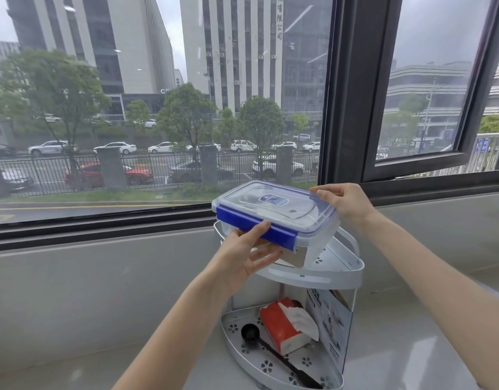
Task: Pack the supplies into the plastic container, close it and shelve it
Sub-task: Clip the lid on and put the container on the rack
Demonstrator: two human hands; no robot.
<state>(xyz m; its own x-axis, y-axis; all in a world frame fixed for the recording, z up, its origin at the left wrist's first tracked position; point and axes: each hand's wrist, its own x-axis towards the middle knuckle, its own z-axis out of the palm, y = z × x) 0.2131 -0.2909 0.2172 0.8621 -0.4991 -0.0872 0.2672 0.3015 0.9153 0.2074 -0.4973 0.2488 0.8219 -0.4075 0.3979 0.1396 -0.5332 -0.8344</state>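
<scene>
Item: plastic container [273,218], lid w/ blue latches on, tilted just above top tier of white corner rack [313,273]. Left hand [242,256] grips near side; right hand [345,202] grips far corner. Rack lower tier: tissue pack [283,325], black scoop [251,332].

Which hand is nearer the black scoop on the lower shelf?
Left. The left hand grips the container's near edge, almost straight above the black scoop; the right hand holds the far corner, higher up.

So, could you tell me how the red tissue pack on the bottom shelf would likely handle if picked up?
The tissue pack is probably light and squashy, since it looks like soft wrapping. The loose tissue poking out would likely flop or pull free. Lying flat, it shouldn't roll.
</scene>
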